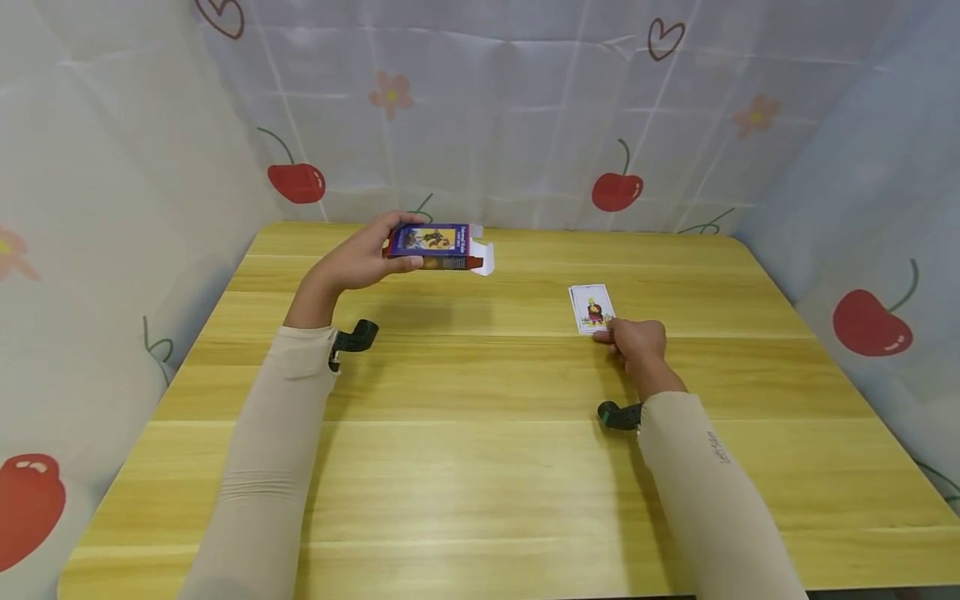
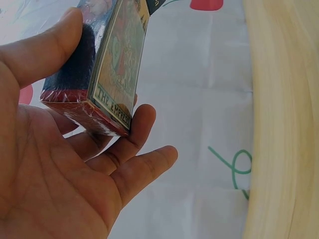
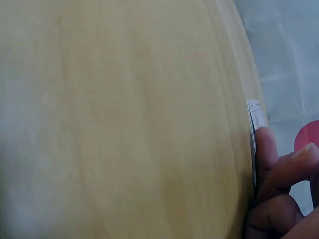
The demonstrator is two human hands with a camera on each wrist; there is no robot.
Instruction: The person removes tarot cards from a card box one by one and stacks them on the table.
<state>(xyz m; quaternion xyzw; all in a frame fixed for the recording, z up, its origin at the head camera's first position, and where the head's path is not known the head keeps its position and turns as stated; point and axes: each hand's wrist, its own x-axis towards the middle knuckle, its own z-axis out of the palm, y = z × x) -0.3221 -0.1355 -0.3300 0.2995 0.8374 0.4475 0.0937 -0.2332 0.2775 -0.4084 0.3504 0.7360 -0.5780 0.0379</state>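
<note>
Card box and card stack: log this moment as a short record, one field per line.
left hand: left hand grips the card box, lifted off the table
box flap: open, on the right end
right hand: right hand fingers touch the near edge of the card stack
card stack: flat, face up
surface: wooden table
backdrop: cherry-print cloth

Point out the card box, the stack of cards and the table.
card box [image 1: 435, 242], head view, its printed top face
stack of cards [image 1: 591, 307], head view, the top card's picture
table [image 1: 480, 467], head view, bare wood near the front
</note>
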